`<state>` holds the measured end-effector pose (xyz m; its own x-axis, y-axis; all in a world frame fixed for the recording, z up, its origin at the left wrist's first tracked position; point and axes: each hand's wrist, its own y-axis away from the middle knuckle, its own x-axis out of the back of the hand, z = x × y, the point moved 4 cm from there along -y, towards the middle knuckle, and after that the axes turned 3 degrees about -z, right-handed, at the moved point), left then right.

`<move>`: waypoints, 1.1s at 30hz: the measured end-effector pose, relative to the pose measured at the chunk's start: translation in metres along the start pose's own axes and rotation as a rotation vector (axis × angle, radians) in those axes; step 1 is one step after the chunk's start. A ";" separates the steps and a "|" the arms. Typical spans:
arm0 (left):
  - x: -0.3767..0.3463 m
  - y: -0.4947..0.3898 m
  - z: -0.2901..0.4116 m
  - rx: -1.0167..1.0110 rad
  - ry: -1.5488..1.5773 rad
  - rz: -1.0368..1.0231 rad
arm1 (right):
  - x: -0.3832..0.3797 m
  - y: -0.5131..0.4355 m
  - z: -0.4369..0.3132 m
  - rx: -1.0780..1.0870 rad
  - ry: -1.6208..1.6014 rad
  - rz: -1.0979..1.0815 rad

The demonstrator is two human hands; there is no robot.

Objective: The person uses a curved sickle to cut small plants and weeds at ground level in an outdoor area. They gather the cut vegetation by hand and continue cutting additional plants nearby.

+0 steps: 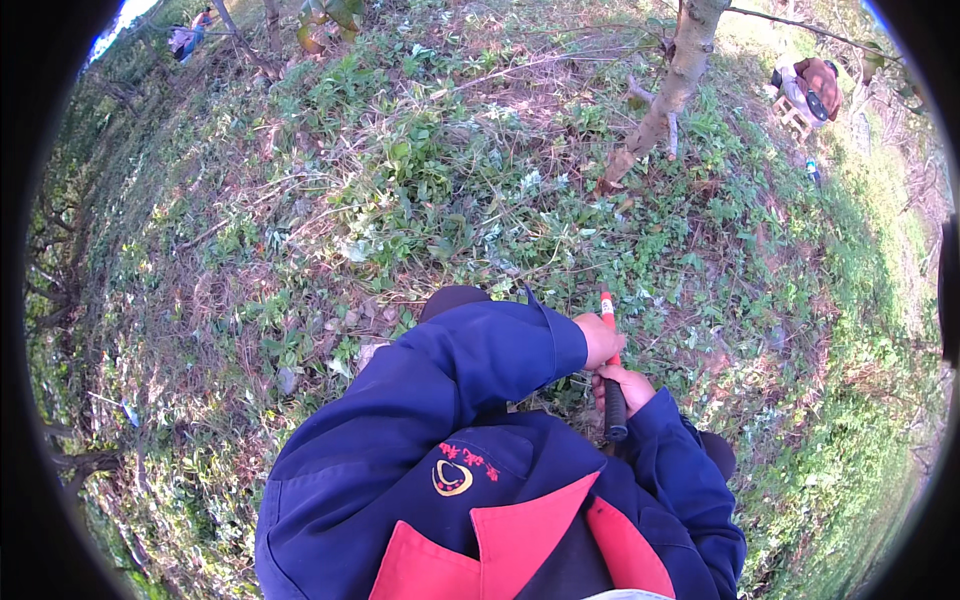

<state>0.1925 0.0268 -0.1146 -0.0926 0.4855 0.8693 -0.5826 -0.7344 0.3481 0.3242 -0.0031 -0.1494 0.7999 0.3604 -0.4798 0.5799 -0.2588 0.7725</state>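
A long-handled hand tool (615, 411) with a red shaft and a black ribbed grip stands in front of my body, pointing away from me. My left hand (600, 341) is closed around the red part of the shaft. Just below it, my right hand (634, 388) holds the shaft where the black grip begins. A white label with writing shows on the shaft above my left hand. The far end of the tool runs into low green weeds (652, 281), so its head cannot be made out. Cut stems and leaves lie around it.
A slanting tree trunk (684, 64) with short side stubs rises ahead. At the upper right a person (821, 86) sits on a wooden stool (789, 114), near what looks like a bottle (812, 169). Another person (186, 41) is far off at upper left. Dark branches (82, 461) edge the left.
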 end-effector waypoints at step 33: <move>-0.009 0.006 -0.002 -0.158 -0.076 0.096 | -0.019 -0.004 -0.010 0.238 0.912 0.231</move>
<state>0.1881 0.0195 -0.1212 -0.0964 0.3751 0.9219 -0.6939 -0.6894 0.2080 0.3054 -0.0004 -0.1391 0.5287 0.8088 0.2575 0.5199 -0.5484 0.6549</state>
